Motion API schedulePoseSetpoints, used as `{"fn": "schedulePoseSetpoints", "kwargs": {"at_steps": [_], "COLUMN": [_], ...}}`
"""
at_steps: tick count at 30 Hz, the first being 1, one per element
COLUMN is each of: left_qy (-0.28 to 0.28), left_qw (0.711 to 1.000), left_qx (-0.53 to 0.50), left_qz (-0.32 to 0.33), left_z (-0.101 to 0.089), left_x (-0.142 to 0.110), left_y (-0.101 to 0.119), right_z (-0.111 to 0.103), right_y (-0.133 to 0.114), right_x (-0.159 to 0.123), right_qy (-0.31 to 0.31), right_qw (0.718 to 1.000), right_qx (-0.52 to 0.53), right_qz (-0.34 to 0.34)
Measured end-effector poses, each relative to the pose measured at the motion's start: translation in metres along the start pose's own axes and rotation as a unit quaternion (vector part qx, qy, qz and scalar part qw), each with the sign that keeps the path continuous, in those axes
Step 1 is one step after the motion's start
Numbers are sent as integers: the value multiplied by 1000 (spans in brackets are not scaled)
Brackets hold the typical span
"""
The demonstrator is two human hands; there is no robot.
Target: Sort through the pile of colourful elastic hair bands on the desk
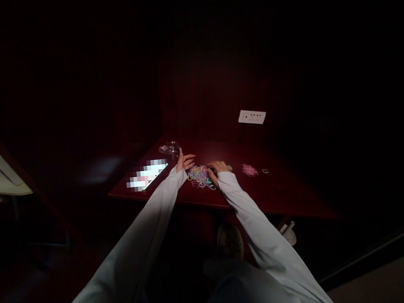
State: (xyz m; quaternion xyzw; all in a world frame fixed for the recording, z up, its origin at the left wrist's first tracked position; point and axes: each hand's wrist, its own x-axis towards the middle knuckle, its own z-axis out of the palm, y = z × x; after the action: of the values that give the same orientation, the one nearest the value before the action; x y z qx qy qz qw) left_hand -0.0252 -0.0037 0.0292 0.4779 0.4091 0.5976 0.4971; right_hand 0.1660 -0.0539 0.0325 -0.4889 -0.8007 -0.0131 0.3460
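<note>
A loose pile of small pastel hair ties [200, 174] lies on the dark red table, with pink, purple, yellow and blue ones mixed together. At the pile's left edge is my left hand [184, 162], fingers stretched and apart, holding nothing. My right hand [220, 168] rests at the right edge of the pile, thumb apart from its bent fingers, nothing visible between them. Farther right sits a separate heap of pink hair ties [250, 170], and beside it lies a single pale hair tie [265, 171].
A lit phone [152, 175] lies left of my left hand. Behind that hand stands a clear container [173, 147]. The table [287, 191] meets a dark wall bearing a white power socket [252, 116]. A pale surface [3, 182] shows at far left.
</note>
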Motion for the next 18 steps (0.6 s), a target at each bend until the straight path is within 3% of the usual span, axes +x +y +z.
{"fn": "schedulePoseSetpoints", "kwargs": {"at_steps": [11, 18], "left_qy": [61, 68], "left_qw": [994, 994], "left_qx": [89, 52], "left_qz": [35, 72], "left_z": [-5, -4], "left_x": [2, -7], "left_y": [-8, -12], "right_z": [32, 38], "right_y": [-41, -44], "right_x": [24, 26], "right_qy": [50, 10], "right_qw": [998, 998], "right_qx": [-1, -54], "right_qz": [40, 39]}}
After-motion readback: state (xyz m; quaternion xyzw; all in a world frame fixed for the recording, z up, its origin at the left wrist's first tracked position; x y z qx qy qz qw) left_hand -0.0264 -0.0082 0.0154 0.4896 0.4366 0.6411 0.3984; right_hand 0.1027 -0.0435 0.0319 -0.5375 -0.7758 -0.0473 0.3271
